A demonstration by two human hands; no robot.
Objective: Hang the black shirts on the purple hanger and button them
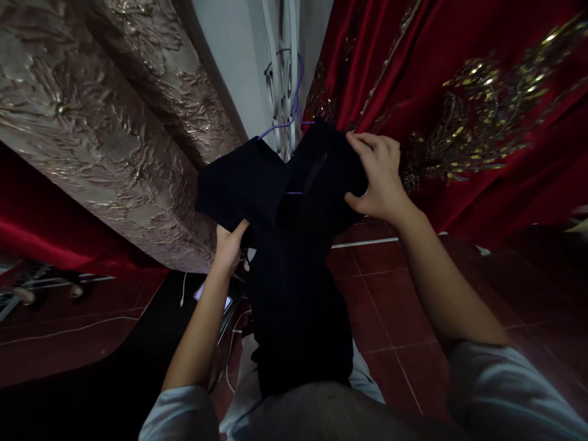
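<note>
A black V-necked garment (303, 275) with short sleeves hangs from a purple wire hanger (275, 127) in the middle of the head view. Its lower part comes down in front of my legs. My left hand (229, 242) is closed on the lower edge of the left sleeve, thumb on top and the other fingers hidden beneath the cloth. At the opposite sleeve, my right hand (379, 174) holds the outer edge, fingertips at the top and thumb lower down, spread well apart. Whether the cloth is one dress or a long top I cannot tell.
White metal poles (282, 73) stand behind the hanger. A textured beige curtain (138, 110) hangs on the left, a red curtain (459, 37) with gold sequins on the right. A lit phone (225, 301) and a white cable (184, 291) lie on a black surface (156, 324) at lower left.
</note>
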